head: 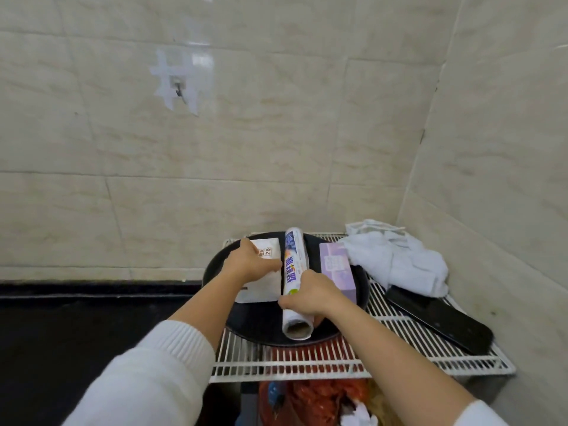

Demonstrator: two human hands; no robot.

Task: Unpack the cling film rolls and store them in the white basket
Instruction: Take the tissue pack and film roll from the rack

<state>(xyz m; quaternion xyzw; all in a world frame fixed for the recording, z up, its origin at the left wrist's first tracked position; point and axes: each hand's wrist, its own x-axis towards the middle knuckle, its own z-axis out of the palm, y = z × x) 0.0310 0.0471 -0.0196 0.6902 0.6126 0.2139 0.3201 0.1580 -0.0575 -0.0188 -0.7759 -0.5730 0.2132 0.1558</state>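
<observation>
A cling film roll [293, 259] with a blue and white label lies lengthwise on a round black tray [215, 265], its open core end facing me. My right hand [310, 295] grips the near half of the roll. My left hand [249, 261] rests on a flat white packet [264, 287] just left of the roll. A purple box [338, 272] lies on the tray right of the roll. The white wire basket [399, 327] carries the tray.
A crumpled white cloth [396, 259] lies at the basket's back right, a black cleaver-like blade [442, 318] along its right side. Red bags [319, 398] sit below the basket. Tiled walls close the back and right; a wall hook [179, 87] hangs upper left.
</observation>
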